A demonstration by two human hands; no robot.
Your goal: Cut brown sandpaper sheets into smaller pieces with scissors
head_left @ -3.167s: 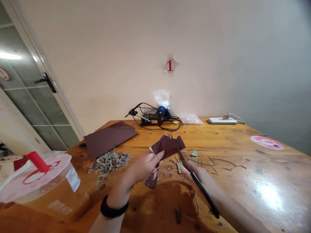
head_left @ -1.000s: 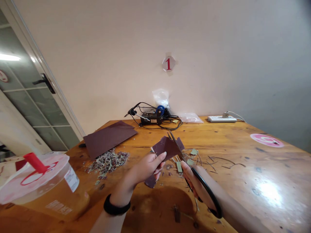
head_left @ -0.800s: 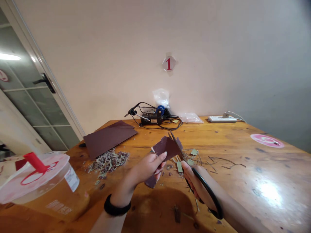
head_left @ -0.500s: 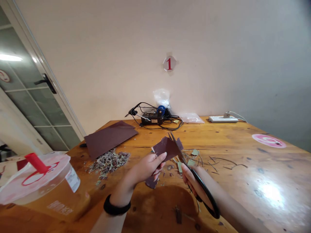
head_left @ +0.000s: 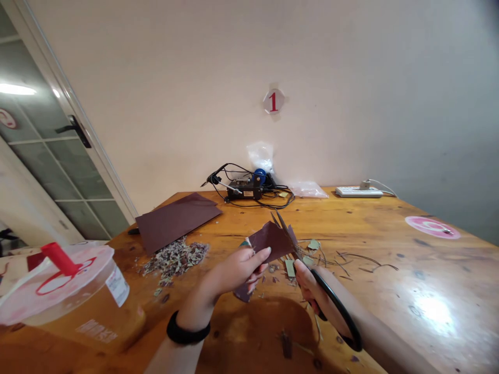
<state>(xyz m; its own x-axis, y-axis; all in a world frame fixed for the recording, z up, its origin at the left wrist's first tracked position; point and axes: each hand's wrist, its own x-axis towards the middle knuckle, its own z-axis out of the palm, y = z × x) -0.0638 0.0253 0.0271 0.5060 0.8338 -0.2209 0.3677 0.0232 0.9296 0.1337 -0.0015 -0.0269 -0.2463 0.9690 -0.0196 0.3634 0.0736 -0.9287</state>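
Between thumb and fingers, my left hand (head_left: 244, 267) pinches a dark maroon sheet piece (head_left: 271, 240) with ragged edges. My right hand (head_left: 312, 285) is closed round the black-handled scissors (head_left: 338, 306); their blades point up and away, at the right side of the piece. Part of the handle is hidden by the fingers. Another dark scrap (head_left: 242, 292) shows below my left hand. Small green-grey scraps (head_left: 290, 268) and thin curled strips (head_left: 346, 259) lie on the table beyond and beside my right hand.
Maroon sheets (head_left: 175, 221) and a pile of shreds (head_left: 177, 259) lie left. A large drink cup (head_left: 97, 306) with a red straw stands near left. At the back are a black device (head_left: 245, 189) with cables, a plastic bag (head_left: 310, 189) and a power strip (head_left: 358, 192).
The scissor handles have swung slightly right and the blades look wider apart. Both hands and the piece have shifted slightly right in view.
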